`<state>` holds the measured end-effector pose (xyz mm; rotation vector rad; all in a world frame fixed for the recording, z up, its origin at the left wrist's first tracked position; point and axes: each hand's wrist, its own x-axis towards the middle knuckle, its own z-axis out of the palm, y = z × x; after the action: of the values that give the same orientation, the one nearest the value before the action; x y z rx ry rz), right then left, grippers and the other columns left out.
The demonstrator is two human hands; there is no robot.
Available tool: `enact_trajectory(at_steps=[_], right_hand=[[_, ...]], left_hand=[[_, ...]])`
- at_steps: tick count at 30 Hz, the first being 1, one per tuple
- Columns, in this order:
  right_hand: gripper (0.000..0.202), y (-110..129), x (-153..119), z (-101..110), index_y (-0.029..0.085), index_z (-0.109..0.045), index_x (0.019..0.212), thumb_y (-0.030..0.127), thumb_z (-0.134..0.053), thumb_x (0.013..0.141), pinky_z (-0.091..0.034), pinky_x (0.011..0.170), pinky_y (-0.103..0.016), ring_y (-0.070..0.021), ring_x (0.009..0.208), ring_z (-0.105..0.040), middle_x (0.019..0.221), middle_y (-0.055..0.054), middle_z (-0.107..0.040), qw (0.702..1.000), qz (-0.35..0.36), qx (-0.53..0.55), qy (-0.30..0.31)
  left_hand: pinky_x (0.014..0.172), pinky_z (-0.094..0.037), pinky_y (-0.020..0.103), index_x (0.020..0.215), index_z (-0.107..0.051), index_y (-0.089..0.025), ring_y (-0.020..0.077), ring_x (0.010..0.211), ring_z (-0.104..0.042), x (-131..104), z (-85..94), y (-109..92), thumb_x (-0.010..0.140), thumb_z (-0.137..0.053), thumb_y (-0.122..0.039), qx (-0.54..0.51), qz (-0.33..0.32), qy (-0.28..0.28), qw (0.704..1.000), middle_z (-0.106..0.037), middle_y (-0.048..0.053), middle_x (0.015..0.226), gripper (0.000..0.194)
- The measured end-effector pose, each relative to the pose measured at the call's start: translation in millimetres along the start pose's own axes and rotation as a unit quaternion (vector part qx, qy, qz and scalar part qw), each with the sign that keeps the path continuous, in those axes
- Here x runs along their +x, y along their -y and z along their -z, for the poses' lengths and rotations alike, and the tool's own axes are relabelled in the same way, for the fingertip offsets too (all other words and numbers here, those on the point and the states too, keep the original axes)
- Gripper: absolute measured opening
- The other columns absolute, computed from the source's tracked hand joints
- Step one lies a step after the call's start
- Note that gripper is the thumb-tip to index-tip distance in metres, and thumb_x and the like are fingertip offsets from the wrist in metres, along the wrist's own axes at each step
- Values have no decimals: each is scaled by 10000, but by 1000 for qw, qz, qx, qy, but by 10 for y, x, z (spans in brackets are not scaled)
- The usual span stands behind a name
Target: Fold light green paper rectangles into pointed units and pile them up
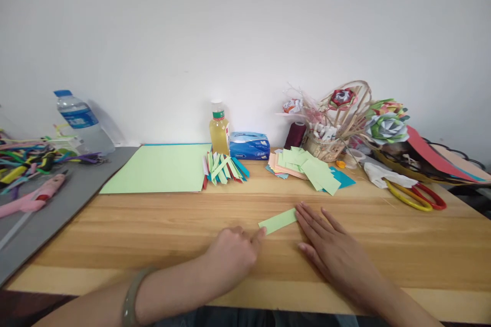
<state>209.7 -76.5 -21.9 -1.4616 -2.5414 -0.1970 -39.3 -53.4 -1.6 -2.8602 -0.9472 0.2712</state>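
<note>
A narrow light green paper strip [279, 220] lies slantwise on the wooden table, between my two hands. My left hand [237, 254] touches its lower left corner with one fingertip, the other fingers curled in. On the strip's right end rest the fingertips of my right hand [330, 246], which lies palm down with its fingers stretched out and thumb apart. Behind the right hand is a loose pile of light green paper pieces [320, 172], with pink and blue ones among them.
Large green sheets [161, 168], folded strips [224, 167], a yellow drink bottle [219, 133] and a tissue pack [249, 146] stand or lie behind. Scissors [412, 196] and a flower basket [328, 145] are right. A pink glue gun [34, 196] and water bottle [84, 122] are left.
</note>
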Motion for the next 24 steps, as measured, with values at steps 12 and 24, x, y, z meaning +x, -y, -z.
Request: enact_trajectory(at_steps=[12,24], right_hand=[[488,142,78,116,205,-341,1389,358,-389,928,-261,1073,-508,-246,1285,-372,1394,-80,-402,996,53,62,48],[583,-97,49,72,263,-301,1403,512,-403,887,-291,1029,-560,-291,1327,-285,1446,-72,-315,996,-13,47,73]], left_hand=[[542,-441,262,1317,-405,-78,192,721,-619,-22,-37,-24,845,-503,-102,26,-10,-33,999,-671,97,806,483],[606,-459,279,1289,-411,-144,208,844,-563,444,222,-75,890,-442,-143,5,12,-92,996,-595,94,952,400]])
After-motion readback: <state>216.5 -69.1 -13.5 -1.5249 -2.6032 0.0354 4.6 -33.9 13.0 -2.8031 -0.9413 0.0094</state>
